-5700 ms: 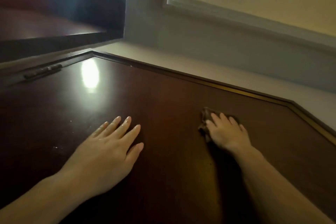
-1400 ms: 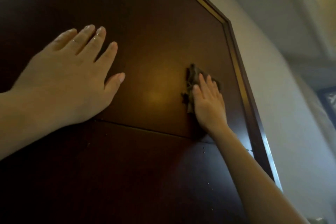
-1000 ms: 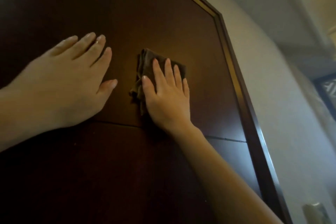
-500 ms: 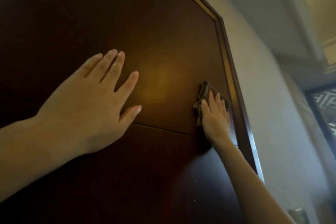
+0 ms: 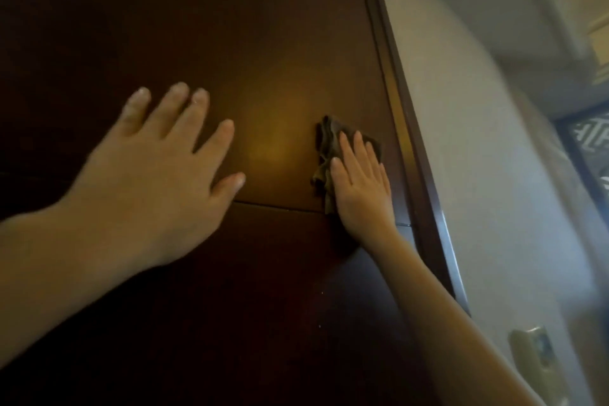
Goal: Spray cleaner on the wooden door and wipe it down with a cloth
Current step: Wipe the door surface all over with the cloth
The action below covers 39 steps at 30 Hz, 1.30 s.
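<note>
No text, label, brand or number can be read. The dark panel (image 5: 590,145) at the right edge carries pale angular strokes, too blurred and too cut off by the picture's edge to tell whether they are letters or only a pattern. The wall plate (image 5: 532,361) low on the right is blurred as well, and any marking on it cannot be made out.
</note>
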### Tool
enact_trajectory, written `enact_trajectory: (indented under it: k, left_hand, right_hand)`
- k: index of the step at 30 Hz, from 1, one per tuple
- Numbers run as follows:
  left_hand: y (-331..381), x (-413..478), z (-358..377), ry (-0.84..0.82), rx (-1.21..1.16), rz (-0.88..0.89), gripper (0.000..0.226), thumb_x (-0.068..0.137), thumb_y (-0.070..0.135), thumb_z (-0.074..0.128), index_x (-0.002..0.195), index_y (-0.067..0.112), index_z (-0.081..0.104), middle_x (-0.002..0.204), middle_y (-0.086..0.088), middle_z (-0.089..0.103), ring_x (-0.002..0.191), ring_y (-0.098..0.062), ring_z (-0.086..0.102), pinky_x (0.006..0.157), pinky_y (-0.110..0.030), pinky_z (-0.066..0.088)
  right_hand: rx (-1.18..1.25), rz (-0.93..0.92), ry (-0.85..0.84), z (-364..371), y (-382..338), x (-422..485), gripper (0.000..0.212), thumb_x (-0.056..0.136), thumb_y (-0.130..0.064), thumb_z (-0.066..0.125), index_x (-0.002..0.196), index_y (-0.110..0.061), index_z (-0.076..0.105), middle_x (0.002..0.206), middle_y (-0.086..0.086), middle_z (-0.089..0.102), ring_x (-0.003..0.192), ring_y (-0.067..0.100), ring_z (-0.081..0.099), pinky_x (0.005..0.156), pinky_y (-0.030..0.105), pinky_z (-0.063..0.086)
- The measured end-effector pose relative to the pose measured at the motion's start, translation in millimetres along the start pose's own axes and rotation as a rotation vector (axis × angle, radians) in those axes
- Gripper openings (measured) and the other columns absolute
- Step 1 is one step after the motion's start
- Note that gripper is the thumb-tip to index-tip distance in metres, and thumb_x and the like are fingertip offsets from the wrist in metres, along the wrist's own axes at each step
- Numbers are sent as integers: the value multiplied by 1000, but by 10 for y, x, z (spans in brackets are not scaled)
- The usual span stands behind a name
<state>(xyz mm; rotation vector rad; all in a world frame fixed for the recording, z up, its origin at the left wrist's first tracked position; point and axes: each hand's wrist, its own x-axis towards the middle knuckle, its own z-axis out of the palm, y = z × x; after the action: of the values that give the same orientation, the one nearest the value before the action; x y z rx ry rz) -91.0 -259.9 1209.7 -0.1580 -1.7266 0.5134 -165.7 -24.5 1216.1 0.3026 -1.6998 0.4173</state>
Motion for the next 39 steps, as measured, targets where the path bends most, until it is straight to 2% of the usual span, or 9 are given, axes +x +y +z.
enact_trajectory:
  k: [2,5,7,12,17,24,29,34,39]
  left_hand:
    - [316,-24,8,25,-54,-3,67,80,59,-16,137,24,-21,153,-11,-19,141,-29,-18,114,-45,-9]
    - [478,-57,132,149,-122,-8,67,93,52,19,138,8,39,144,-25,33,135,-40,29,109,-47,15]
    - [471,-35,223,177,-115,-12,67,90,51,25,132,3,48,137,-27,42,129,-42,37,104,-47,18]
    - [449,5,277,212,-52,18,71,93,55,17,136,6,42,141,-26,38,133,-40,31,107,-44,14]
    - [389,34,392,200,-78,11,73,90,63,12,144,16,27,151,-17,24,141,-21,-7,113,-31,-11]
    - [410,-6,341,240,-55,-8,69,93,58,17,140,11,35,145,-22,33,137,-32,24,112,-30,-6]
    - [433,-30,301,288,-15,-15,67,94,54,17,137,7,37,141,-25,38,132,-38,33,107,-41,12]
    - [451,-83,243,276,-25,-20,68,93,54,14,139,9,34,144,-22,36,135,-34,32,108,-44,23]
    - [211,-211,197,269,-96,48,60,90,58,2,141,27,10,151,-3,11,139,-15,7,113,-32,6]
  right_hand:
    - [-59,44,-10,-31,285,-75,51,101,-39,14,149,-28,-1,158,-5,-6,144,11,-11,118,37,-4]
    - [-153,108,-69,-109,651,-242,50,102,-33,15,146,-24,-7,157,-1,-10,143,15,-14,117,37,-5]
    - [-100,159,-111,-153,737,-282,52,102,-33,16,146,-25,-9,157,-1,-13,142,13,-15,116,36,-8]
    - [-23,27,-116,-71,302,-315,54,100,-42,14,148,-27,-7,156,-3,-16,142,14,-18,115,37,-12]
    - [24,-132,-74,-39,360,-375,54,89,-50,6,139,-39,-10,150,-19,-17,137,0,-22,113,27,-16]
    - [-137,17,-53,-72,1018,-634,52,87,-50,-2,135,-36,-15,145,-17,-22,127,-5,-32,103,13,-25]
    - [6,72,-62,6,541,-721,56,84,-56,0,134,-38,-16,154,-10,-21,138,5,-25,115,31,-15]
    - [-1,-191,-27,131,-70,-867,56,80,-58,-6,133,-43,-19,142,-21,-28,136,1,-28,109,24,-21]
    - [-24,-55,29,69,281,-691,59,77,-60,-6,132,-42,-15,149,-17,-18,133,-2,-21,110,24,-14]
